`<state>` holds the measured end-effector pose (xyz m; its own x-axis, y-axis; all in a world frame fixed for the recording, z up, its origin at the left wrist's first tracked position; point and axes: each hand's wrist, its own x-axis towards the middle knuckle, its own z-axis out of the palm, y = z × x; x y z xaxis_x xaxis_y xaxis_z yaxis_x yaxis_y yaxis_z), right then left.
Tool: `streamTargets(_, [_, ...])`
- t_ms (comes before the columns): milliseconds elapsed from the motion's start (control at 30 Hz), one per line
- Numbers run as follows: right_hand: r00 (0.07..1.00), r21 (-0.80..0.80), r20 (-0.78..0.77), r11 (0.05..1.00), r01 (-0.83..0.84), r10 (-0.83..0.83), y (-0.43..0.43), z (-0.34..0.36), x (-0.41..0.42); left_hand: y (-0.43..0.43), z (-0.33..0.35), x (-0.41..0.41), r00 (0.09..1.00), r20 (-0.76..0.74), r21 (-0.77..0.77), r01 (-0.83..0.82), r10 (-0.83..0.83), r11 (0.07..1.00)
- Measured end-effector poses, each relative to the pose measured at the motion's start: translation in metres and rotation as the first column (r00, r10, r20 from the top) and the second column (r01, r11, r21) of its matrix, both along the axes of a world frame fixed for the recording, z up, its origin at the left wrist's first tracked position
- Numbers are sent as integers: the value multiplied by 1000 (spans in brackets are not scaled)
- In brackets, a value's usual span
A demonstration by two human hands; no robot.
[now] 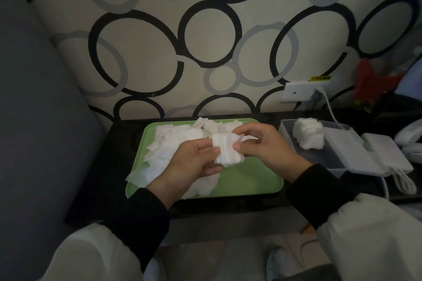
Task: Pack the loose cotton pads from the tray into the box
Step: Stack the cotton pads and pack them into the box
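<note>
Two hands meet over one pale green rectangular plastic tray (pixel 251 180), and between them they hold one small stack of white square cotton pads (pixel 228 151). The left hand (pixel 194 162) has its fingers curled under the stack's left side, with the thumb laid along the front. The right hand (pixel 267 146) pinches the stack's right edge between thumb and bent fingers. The held stack is tilted and sits above the middle of the tray; I cannot tell how many pads are in it.

One loose heap of white cotton pads (pixel 175 141) covers the tray's left and far parts, too many and too overlapped to count. A few pads hang over the tray's left rim. The near right part of the tray is bare green.

One clear rectangular plastic box (pixel 324 157) stands just to the right of the tray on the dark surface (pixel 107 166). One uneven stack of white pads (pixel 307 133) lies in the box's far left corner.

One white power adapter with a coiled cable (pixel 386 155) lies just right of the box. One white wall socket plate (pixel 301 93) is set in the wallpaper patterned with black and grey rings (pixel 205 29).
</note>
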<state>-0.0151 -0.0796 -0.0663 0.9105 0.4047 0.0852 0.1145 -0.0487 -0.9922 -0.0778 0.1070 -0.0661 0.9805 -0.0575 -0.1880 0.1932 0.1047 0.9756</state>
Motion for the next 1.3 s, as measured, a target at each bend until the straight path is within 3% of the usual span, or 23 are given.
streamTargets(200, [998,93,-42,995,-41,45,2,3,-2,0,-2,4,986,-30,-12,-167,166,986])
streamTargets(333, [998,74,-53,997,-35,39,3,1,-2,-1,0,5,971,-93,-118,-229,218,966])
streamTargets(433, [999,5,-31,1000,-9,9,7,-1,-2,-6,0,3,978,-125,-192,-188,166,963])
streamTargets(533, [1000,-44,9,999,24,-24,9,-1,-1,-8,-3,2,987,-102,-165,-140,125,976])
streamTargets(667, [998,75,-35,996,51,-49,9,3,1,-6,-4,5,979,-108,-119,-186,174,975])
streamTargets(833, [977,208,-196,969,131,-89,4,6,6,-7,-2,5,949,-228,-210,-266,218,941])
streamTargets(933, [971,212,-222,967,140,-92,3,6,7,-5,0,4,948,-281,-264,-226,149,938])
streamTargets(1033, [974,233,-212,964,131,-81,0,10,6,-5,-4,3,976,-194,-196,-139,100,971])
streamTargets(1167, [985,118,-170,993,-6,26,-5,15,1,-7,-7,3,982,-138,-109,-141,126,984])
streamTargets(1300, [994,-75,-109,997,-30,21,-2,11,-1,-9,-4,2,991,-86,-71,-107,100,992])
